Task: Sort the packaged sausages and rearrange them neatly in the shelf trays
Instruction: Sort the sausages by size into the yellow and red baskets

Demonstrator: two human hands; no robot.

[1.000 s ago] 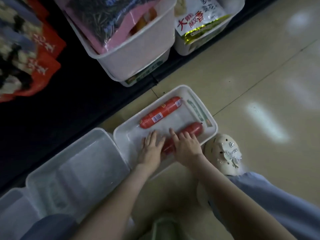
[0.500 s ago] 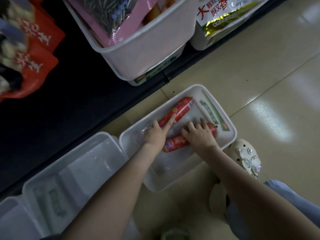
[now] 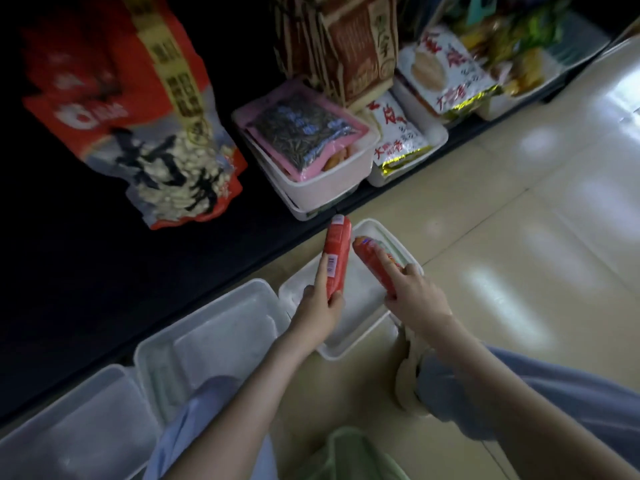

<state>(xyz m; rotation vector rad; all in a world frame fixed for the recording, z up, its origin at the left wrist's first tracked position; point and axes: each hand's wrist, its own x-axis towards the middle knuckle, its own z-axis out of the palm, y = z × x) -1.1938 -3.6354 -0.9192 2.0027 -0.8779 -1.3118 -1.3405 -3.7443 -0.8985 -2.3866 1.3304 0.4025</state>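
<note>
White trays (image 3: 221,327) in a row on tiled floor (image 3: 519,244)

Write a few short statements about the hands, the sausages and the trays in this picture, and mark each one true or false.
1. The left hand grips a red sausage with a barcode label. True.
2. The right hand holds nothing. False: the right hand grips a second red sausage.
3. Both sausages lie flat on the bottom of the white floor tray. False: both are held up over it.
4. A pink packet lies in a white shelf tray. True.
5. The neighbouring floor tray is full of sausages. False: no sausage shows in it.
</note>
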